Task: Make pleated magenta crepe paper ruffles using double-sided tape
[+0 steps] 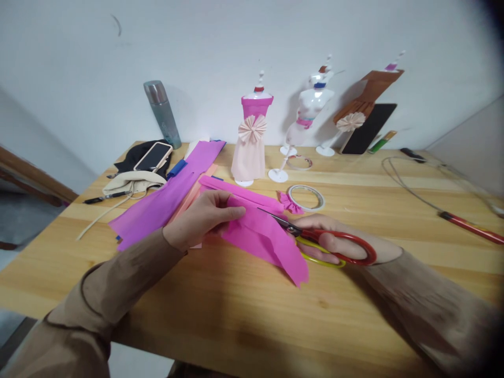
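My left hand [208, 215] pinches the upper left part of a bright pink sheet of crepe paper [252, 236], thumb on top. In my right hand [331, 247] is a pair of scissors [315, 236] with one red and one yellow handle. Its blades lie at the sheet's upper edge, pointing left toward my left thumb. The sheet's right end hangs down below the scissors. Behind it lies a folded pink strip [248, 194], and a small gathered pink piece [291, 203] touches a roll of tape [307, 198].
Purple crepe paper [169, 194] lies to the left, near a phone [154, 157] and a flask [162, 114]. Along the wall stand a mannequin in a pink dress [252, 142], a white mannequin [311, 105] and one in brown [370, 92]. A red-handled tool [470, 227] with a cord lies right.
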`<state>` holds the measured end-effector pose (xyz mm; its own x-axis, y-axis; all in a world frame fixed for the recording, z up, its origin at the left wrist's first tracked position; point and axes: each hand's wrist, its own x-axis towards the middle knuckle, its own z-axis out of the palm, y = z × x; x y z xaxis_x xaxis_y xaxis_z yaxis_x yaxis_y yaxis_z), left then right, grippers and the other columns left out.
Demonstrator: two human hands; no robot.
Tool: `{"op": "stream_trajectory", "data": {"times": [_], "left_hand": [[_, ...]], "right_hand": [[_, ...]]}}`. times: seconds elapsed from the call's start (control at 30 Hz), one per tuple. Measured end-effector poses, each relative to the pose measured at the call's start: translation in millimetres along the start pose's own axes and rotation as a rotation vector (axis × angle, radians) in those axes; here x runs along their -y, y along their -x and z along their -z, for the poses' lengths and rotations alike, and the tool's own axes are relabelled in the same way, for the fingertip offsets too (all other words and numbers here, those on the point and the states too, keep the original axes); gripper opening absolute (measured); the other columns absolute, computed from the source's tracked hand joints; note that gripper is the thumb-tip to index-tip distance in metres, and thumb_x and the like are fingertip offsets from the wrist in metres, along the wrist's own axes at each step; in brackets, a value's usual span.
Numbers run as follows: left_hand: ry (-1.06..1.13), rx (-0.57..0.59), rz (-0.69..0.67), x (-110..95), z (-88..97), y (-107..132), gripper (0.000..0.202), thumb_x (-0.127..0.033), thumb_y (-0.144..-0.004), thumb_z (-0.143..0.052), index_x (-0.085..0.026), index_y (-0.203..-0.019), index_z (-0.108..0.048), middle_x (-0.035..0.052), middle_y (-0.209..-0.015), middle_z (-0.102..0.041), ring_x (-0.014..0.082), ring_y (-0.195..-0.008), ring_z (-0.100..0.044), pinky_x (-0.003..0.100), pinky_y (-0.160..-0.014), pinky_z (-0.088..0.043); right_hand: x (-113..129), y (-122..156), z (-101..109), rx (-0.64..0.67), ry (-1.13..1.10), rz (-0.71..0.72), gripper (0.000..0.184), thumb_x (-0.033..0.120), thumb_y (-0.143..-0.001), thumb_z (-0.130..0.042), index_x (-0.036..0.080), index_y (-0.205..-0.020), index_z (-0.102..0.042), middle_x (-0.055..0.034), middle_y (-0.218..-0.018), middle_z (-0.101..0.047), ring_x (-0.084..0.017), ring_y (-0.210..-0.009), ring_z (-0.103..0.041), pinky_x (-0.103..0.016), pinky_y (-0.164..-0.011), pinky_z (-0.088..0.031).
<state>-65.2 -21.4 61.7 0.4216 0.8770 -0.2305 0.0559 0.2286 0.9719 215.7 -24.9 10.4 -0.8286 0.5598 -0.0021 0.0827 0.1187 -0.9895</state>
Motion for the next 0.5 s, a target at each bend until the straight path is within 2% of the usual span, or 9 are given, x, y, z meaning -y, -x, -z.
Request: {"op": "stream_trajectory", "data": {"times": [0.1,0.17,0.3,0.5], "left_hand": [[-0.007,0.005,0.008,1,1.0,-1,0.020,-0.024,-0.075,-0.071,-0.014,-0.067,-0.056,-0.0062,-0.044,-0.048,0.0038,-0.036,-0.041,0.014,-0.034,-0.028],[-0.021,0.033,0.001,2,3.2,-2,0.020,-0.024,-0.075,-0.071,-0.014,-0.067,-0.055,-0.0063,-0.045,-0.049,0.0039,-0.036,-0.042,0.014,-0.034,-0.030],[-0.049,0.065,-0.017,3,8.8,-7,0.021,-0.024,-0.075,-0.070,-0.014,-0.066,-0.055,-0.0059,-0.047,-0.049,0.0040,-0.036,-0.041,0.015,-0.034,-0.031],[-0.045,0.064,-0.009,-2,13.2,-8,0.022,-0.025,-0.074,-0.071,-0.014,-0.066,-0.054,-0.0048,-0.049,-0.050,0.0042,-0.038,-0.042,0.015,-0.035,-0.031]], "right_hand": [[8,-1,-1,0.049,-0.186,-0.002,0.057,0.063,-0.086,-0.051,0.011,-0.109,-0.057,0.0086,-0.053,-0.038,-0.003,-0.037,-0.024,-0.021,-0.036,-0.017],[10,-1,-1,0.055,-0.223,-0.018,0.058,0.064,-0.083,-0.055,0.011,-0.107,-0.057,0.0058,-0.060,-0.045,-0.002,-0.038,-0.028,-0.020,-0.035,-0.020],[12,-1,2,0.066,-0.183,-0.054,0.064,0.069,-0.080,-0.055,0.011,-0.107,-0.057,-0.0004,-0.072,-0.053,-0.005,-0.044,-0.037,-0.021,-0.037,-0.024],[20,3,9,0.081,-0.083,-0.031,0.061,0.068,-0.082,-0.052,0.012,-0.107,-0.058,0.0021,-0.067,-0.048,-0.007,-0.048,-0.034,-0.024,-0.044,-0.028]]}}
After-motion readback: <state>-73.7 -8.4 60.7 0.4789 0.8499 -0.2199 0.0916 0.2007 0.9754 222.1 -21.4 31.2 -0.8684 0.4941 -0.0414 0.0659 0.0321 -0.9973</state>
